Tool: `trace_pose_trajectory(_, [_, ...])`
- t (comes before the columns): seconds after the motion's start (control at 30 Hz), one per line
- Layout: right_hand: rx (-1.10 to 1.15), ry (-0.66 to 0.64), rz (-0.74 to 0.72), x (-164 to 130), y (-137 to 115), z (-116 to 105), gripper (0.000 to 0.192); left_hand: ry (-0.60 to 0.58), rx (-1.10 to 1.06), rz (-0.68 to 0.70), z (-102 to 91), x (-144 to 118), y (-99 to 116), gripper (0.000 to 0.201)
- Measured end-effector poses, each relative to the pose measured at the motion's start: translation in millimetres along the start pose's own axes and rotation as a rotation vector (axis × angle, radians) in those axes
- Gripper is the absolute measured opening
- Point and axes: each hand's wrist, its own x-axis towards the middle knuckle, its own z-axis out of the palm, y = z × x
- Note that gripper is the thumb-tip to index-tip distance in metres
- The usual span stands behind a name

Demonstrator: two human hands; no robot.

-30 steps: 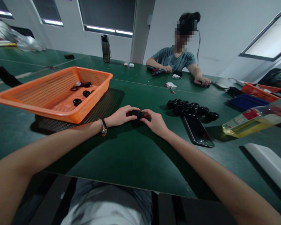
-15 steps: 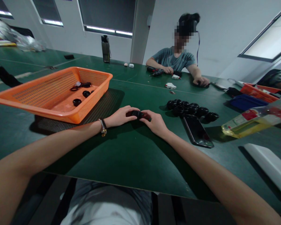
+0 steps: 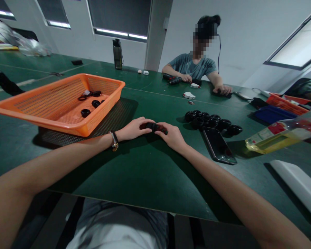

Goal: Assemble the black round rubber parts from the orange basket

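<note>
Barely shifted since the earlier frames: both hands in the same spot at frame centre, same grip, co-worker's hand at upper right edged slightly. Green table (image 3: 145, 173) filling most of the frame. Orange mesh basket (image 3: 28, 112) at upper left, holding a few black rings (image 3: 85, 112). Oil bottle (image 3: 280, 133) lying at right edge. Black phone (image 3: 219, 144) face up right of centre, touching a cluster of black rollers (image 3: 212, 121) just above it. Left hand (image 3: 133, 128) curled, fingers closed over one end of a small black part (image 3: 155, 127) resting on the table. Right hand (image 3: 172, 135) curled likewise, fingertips pinching the other end. Exact shape of the part hidden by fingers.
</note>
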Motion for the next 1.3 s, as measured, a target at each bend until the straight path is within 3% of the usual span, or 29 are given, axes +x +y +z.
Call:
trace_pose_trajectory(0.37, [0.089, 0.010, -0.014, -2.3, -1.8, -0.5, 0.028, 0.007, -0.013, 0.022, -0.7, -0.7, 1.6, 0.035])
trace_pose_trajectory(1.3, [0.014, -0.011, 0.020, -0.4, -2.4, -0.7, 0.025, 0.001, -0.013, 0.010, -0.6, -0.6, 2.4, 0.035])
